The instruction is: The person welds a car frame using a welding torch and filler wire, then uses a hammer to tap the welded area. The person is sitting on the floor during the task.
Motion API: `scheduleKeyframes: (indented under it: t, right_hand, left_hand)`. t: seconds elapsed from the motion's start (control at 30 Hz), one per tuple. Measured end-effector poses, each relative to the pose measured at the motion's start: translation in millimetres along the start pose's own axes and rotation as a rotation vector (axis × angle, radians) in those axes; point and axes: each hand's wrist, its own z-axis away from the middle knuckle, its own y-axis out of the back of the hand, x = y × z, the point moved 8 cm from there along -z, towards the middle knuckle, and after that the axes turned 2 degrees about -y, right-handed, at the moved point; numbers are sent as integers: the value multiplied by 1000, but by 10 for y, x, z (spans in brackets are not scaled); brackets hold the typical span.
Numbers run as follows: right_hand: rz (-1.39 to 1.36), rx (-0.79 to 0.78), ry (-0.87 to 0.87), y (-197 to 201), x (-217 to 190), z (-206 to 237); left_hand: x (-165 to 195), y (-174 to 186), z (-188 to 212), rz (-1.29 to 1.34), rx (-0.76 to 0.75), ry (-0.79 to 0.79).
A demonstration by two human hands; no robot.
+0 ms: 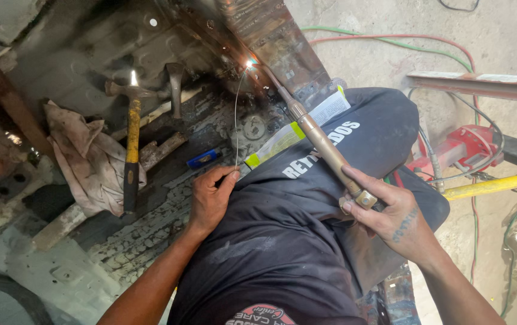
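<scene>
My right hand [384, 207] grips a brass gas torch [315, 133] by its handle; its tip points up at a bright flame spot [250, 62] on a rusty metal panel [270, 36]. My left hand [213, 195] pinches a thin filler wire [236, 120] that rises to the same glowing spot. Both hands rest over my dark-clothed knee [306, 198].
A yellow-handled hammer [132, 138] lies on the sheet-metal floor beside a dirty rag [84, 156]. A small blue lighter [203, 158] and a yellow-white packet [282, 138] lie near my knee. Red and green hoses [390, 42] run right, by a red tool [463, 147] and a yellow handle [481, 188].
</scene>
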Motion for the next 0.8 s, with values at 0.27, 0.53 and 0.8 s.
scheduleKeyframes:
  t: [0.27, 0.53, 0.8]
  right_hand:
    - [-27, -3, -30, -9, 54, 3]
    - [11, 11, -5, -6, -5, 29]
    - [20, 7, -20, -29, -9, -2]
  left_hand:
    - [-30, 0, 3, -15, -10, 9]
    - [-29, 17, 11, -3, 2, 3]
    - [-37, 22, -6, 17, 16, -12]
